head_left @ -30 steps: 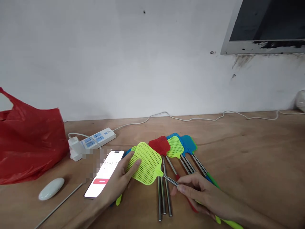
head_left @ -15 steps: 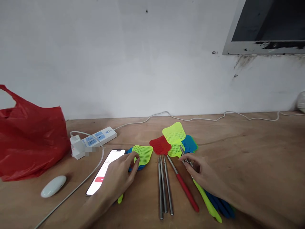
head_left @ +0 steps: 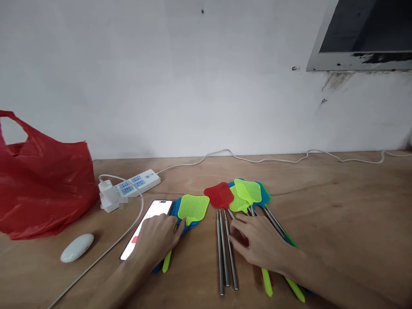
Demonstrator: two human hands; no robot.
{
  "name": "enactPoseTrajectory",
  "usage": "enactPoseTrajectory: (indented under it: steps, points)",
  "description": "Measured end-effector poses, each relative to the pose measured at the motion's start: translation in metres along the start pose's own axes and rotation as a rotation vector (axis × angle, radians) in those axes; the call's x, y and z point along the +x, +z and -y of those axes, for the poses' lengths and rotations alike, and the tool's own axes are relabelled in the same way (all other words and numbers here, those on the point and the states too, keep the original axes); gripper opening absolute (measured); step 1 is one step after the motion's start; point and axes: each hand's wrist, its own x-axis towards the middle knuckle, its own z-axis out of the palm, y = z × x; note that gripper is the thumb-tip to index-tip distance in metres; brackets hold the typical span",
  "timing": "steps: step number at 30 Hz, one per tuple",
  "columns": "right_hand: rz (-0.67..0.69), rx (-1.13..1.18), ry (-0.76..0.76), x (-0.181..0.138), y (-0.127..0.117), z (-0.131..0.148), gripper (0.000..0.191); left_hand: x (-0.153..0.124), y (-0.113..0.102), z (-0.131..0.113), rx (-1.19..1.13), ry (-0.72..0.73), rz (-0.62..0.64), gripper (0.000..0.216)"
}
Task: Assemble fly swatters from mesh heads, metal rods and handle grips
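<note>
My left hand (head_left: 157,236) lies over the near edge of a phone (head_left: 128,249) and the shafts of a small pile of fly swatters. Its thumb is stretched out, and the other fingers are partly hidden. On that pile a yellow-green fly swatter (head_left: 193,207) covers a blue fly swatter (head_left: 175,208). My right hand (head_left: 259,240) hangs over the handles of a second pile, fingers apart, thumb and forefinger close to several bare metal rods (head_left: 226,253). This pile has a red fly swatter (head_left: 219,195), yellow-green fly swatters (head_left: 249,191) and blue ones (head_left: 264,197).
To the left are a red plastic bag (head_left: 48,189), a white oval mouse-like object (head_left: 77,248) and a white power strip (head_left: 141,181) with a plugged-in charger (head_left: 108,192). A thin white cable (head_left: 280,160) runs along the wall. A dark framed panel (head_left: 370,30) is at upper right.
The top yellow-green swatter in the right pile has shifted right and nearer. My right hand has moved off its shaft, down and left toward the rods. The left hand has drawn back slightly.
</note>
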Motion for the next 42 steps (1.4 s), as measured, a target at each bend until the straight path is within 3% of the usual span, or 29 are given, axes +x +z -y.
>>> enactPoseTrajectory:
  steps: [9, 17, 26, 29, 34, 37, 42]
  points:
    - [0.011, 0.066, 0.151, 0.0, 0.007, 0.005, 0.021, 0.0, -0.002, 0.009, -0.033, 0.059, 0.033, 0.049]
    - [0.027, 0.095, 0.265, 0.002, 0.007, 0.009, 0.023, -0.007, 0.004, 0.014, -0.077, 0.187, 0.065, 0.026]
    - [0.0, 0.168, 0.287, 0.001, 0.012, 0.004, 0.021, -0.014, 0.005, -0.004, -0.487, 0.428, -0.03, 0.027]
    - [-0.053, 0.375, 0.28, 0.002, 0.012, -0.001, 0.019, -0.017, 0.009, -0.01, -0.641, 0.45, -0.038, 0.03]
    - [-0.164, 1.114, 0.253, 0.004, 0.007, -0.013, 0.02, -0.021, 0.014, -0.015, -0.734, 0.475, -0.043, 0.029]
    - [-0.222, 1.442, 0.287, 0.004, 0.008, -0.017, 0.025, -0.024, 0.016, -0.017, -0.713, 0.504, -0.065, 0.025]
    - [-0.197, 1.598, 0.274, 0.002, 0.009, -0.01, 0.029, -0.025, 0.021, -0.018, -0.689, 0.55, -0.107, 0.021]
